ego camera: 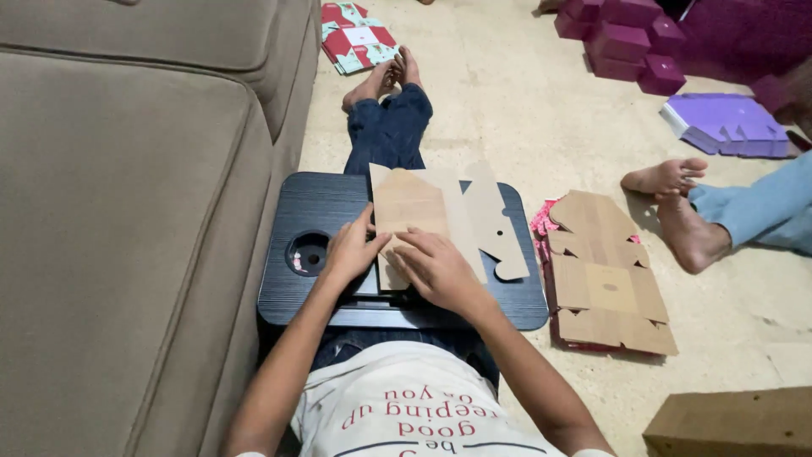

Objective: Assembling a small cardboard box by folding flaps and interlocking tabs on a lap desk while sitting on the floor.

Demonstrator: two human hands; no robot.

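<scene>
The person sits on the floor with legs stretched out under a black rectangular lap tray that has a round cup recess at its left side. A flat, die-cut brown cardboard box blank lies on the tray, its shaped flaps reaching toward the tray's right edge.

Hand state:
- The left hand rests on the left edge of the box blank. The thumb lies on top of the cardboard and the fingers curl at its edge, pinching the near left panel.
- The right hand lies palm down on the lower middle of the box blank, fingers spread flat, pressing it against the tray. It is not closed around anything.

Position of the work piece: the box blank sits at the centre of the tray, directly ahead of the person's torso, with one panel folded over the rest.

Surroundings:
- A beige upholstered sofa stands just beside the tray on the person's left.
- A stack of flat brown cardboard blanks lies on the pale floor just right of the tray, over a red-pink printed sheet.
- Another person's bare feet rest on the floor near that stack.
- Assembled magenta boxes are grouped at the far right, with a pile of purple flat blanks near them.
- Red and teal printed flat blanks lie beyond the person's own feet.
- A brown cardboard carton sits at the lower right corner.
</scene>
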